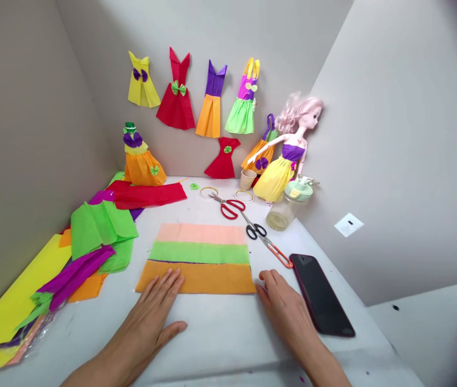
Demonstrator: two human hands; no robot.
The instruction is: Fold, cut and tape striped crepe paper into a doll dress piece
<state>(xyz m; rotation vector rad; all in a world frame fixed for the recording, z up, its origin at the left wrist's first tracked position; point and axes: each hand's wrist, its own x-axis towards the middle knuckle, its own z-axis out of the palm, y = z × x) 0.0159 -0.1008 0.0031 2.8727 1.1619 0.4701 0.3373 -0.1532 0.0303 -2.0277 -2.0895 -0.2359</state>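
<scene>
Three flat bands of crepe paper lie one behind the other on the table: an orange strip nearest me, a green strip behind it, and a pale pink strip farthest back. A thin purple edge shows between the orange and the green. My left hand lies flat on the left part of the orange strip, fingers stretched out and thumb apart. At that strip's right corner, my right hand has its fingers bent, thumb and forefinger closed at the paper's edge.
Loose coloured crepe paper piles up on the left. Red-handled scissors, black-handled scissors and orange thread snips lie behind. A phone, a bottle and a doll stand or lie right. Paper dresses hang behind.
</scene>
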